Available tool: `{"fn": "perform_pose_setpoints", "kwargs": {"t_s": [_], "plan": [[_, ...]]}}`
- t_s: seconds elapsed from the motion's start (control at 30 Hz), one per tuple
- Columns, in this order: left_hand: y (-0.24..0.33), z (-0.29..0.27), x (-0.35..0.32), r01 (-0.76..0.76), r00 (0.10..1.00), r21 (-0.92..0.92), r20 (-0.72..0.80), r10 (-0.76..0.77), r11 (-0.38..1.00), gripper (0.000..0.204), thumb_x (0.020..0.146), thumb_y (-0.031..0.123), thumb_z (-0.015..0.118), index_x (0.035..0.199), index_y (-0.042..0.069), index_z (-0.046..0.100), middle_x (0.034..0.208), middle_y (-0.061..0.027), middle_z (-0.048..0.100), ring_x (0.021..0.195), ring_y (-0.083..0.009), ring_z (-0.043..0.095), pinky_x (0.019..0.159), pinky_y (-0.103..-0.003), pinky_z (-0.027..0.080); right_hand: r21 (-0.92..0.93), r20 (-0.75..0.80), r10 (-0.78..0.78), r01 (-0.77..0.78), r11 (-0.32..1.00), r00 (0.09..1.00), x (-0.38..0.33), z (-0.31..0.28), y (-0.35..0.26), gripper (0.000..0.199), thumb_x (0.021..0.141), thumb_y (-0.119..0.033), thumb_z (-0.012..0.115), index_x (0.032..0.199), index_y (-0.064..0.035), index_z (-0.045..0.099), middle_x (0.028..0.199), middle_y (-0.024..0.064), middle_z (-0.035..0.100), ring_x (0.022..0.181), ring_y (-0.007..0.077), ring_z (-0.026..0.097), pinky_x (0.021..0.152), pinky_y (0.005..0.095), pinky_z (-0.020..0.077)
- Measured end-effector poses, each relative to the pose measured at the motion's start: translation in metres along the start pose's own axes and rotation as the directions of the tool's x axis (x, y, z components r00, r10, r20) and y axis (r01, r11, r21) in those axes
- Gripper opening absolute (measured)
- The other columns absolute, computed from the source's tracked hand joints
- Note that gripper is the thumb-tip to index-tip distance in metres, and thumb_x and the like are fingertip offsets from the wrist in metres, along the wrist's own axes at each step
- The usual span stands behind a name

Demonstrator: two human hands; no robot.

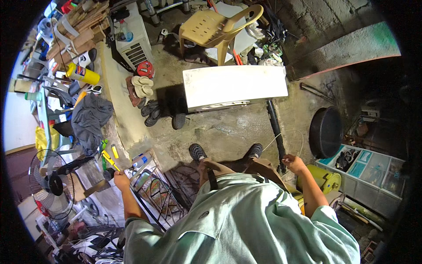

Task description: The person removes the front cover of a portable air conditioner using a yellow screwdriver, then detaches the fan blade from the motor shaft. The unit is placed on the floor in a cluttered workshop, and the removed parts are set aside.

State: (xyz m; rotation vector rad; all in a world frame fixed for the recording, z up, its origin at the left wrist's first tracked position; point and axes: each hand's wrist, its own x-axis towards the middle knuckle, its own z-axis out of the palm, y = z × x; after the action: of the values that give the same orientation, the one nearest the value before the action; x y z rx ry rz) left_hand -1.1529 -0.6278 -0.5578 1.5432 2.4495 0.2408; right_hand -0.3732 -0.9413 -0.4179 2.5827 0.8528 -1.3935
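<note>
My left hand (121, 180) is at the left, beside a metal rack, its fingers closed at the shaft end of a yellow-handled screwdriver (107, 157). A second yellow handle (114, 151) lies just beyond it. On the right, my right hand (294, 164) is closed, fingertips pinched at a thin pale cable (302, 140) that loops out over the floor. Ahead of my feet stands a white, box-shaped appliance (235, 83) with a vented lower edge. Both hands are well apart from it.
A beige plastic chair (206, 28) stands behind the appliance. Slippers (143, 86) lie by the ledge. To the left are a fan (55, 185) and a wire rack (160, 198). A black basin (325, 132), a yellow-green tank (323, 180) and clear drawers (365, 169) line the right.
</note>
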Motion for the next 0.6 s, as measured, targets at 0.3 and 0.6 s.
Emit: {"fn": "perform_pose_setpoints", "kwargs": {"t_s": [0.3,0.6], "plan": [[0.119,0.028,-0.141,-0.392,0.916,-0.259,-0.027,0.399,0.883,0.02,0.099,0.016,0.055,0.098,-0.002,0.065,0.09,-0.0227,0.067,0.083,-0.0405,0.064,0.074,-0.046,0.049,0.385,-0.035,-0.201,0.199,0.901,0.979,0.088,-0.031,0.088,0.043,0.095,-0.031,0.072,0.127,-0.0035,0.066,0.109,0.011,0.074,0.1,0.0199,0.068,0.09,0.035,0.0532],[0.564,0.141,-0.471,-0.856,0.278,-0.2,0.6,0.75,0.477,0.021,0.093,0.019,0.056,0.108,0.01,0.067,0.104,-0.0135,0.067,0.103,-0.0347,0.063,0.094,-0.046,0.052,0.829,0.161,-0.622,0.237,0.506,0.766,0.2,-0.16,0.117,0.085,0.096,-0.032,0.074,0.163,-0.0206,0.023,0.125,0.0111,0.058,0.077,0.0124,0.063,0.067,0.0287,0.0566]]}}
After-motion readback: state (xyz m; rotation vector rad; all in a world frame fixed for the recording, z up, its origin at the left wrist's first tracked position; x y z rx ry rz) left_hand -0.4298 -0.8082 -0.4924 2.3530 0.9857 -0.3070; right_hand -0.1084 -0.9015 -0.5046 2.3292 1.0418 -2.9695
